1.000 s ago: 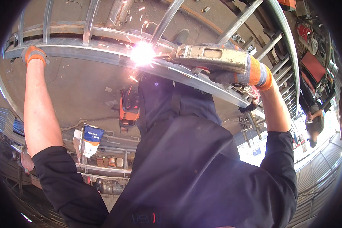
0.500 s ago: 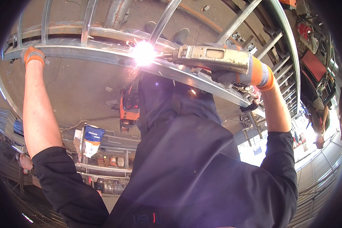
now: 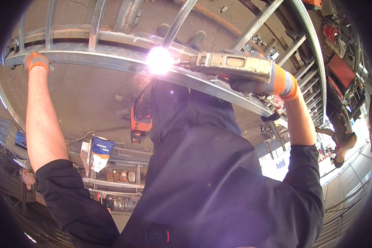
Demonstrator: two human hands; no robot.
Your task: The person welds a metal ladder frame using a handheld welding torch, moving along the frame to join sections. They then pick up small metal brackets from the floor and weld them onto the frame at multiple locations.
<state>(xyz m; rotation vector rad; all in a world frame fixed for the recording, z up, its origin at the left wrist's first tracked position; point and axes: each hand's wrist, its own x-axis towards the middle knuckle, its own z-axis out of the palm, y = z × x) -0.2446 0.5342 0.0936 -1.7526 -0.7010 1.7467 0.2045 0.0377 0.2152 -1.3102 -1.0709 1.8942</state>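
Welding gun point(image 3: 235, 65) lies approx. lengthwise L-R, held in R hand point(image 3: 268, 82), nose pointing L at bright arc point(image 3: 160, 60) on metal rail point(image 3: 99, 58). R hand state: closed round rear underside of gun, glove on, grey fingers curled below housing; exact finger posn. partly hidden. Rail long axis: runs from far L, past arc, down to R below gun, w/ curve partly due to lens. Ref. relation: arc sits directly off gun nose, to L of R hand; R hand is nearer to it, L hand point(image 3: 37, 61) well apart near L end of rail. L hand state: gloved, on rail; fingers out of sight behind edge, so cannot tell if clamped or only resting. Cross bar point(image 3: 179, 22) slopes down to rail at arc; joint itself lost in glare. Further bars point(image 3: 50, 25) stand along rail to L. Containers: blue, white & orange bag point(image 3: 101, 151) upright by rack point(image 3: 111, 183), contents not visible from where I stand; rack carries brick-red stack point(image 3: 110, 176) plus small rounded items point(image 3: 131, 177), type unclear. Orange machine point(image 3: 141, 120) on floor next to operator's dark trousers point(image 3: 173, 103), casing interior not visible. Co-worker point(image 3: 344, 142) at far R, well clear of gun
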